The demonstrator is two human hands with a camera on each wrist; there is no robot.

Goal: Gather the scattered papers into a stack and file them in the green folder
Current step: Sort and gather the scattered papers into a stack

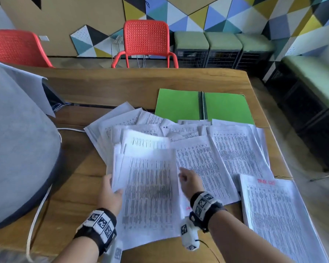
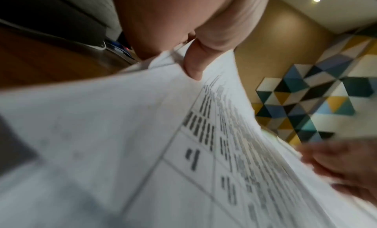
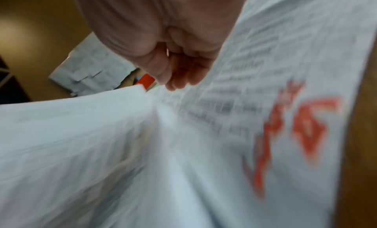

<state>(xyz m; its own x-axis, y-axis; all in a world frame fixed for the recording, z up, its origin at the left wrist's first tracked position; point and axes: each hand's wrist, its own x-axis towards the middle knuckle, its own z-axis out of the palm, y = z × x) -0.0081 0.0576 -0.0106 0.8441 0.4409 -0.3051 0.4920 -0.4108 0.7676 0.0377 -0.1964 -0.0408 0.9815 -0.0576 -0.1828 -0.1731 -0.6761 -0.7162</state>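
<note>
A stack of printed papers (image 1: 146, 186) is raised off the wooden table (image 1: 122, 86) at the near middle. My left hand (image 1: 110, 192) grips its left edge, with the thumb (image 2: 193, 62) pressed on the top sheet (image 2: 102, 126). My right hand (image 1: 188, 181) sits at the stack's right edge with loosely curled fingers (image 3: 183, 76), between the stack (image 3: 71, 134) and a flat sheet with red writing (image 3: 285, 70); nothing shows pinched in it. More sheets (image 1: 235, 149) lie fanned out beyond. The green folder (image 1: 179, 105) lies open behind them.
A second pile with a red heading (image 1: 273, 215) lies at the near right corner. A big grey rounded object (image 1: 17, 139) and a white cable (image 1: 36, 215) take up the left side. Red chairs (image 1: 146, 40) and green stools (image 1: 222, 42) stand past the far edge.
</note>
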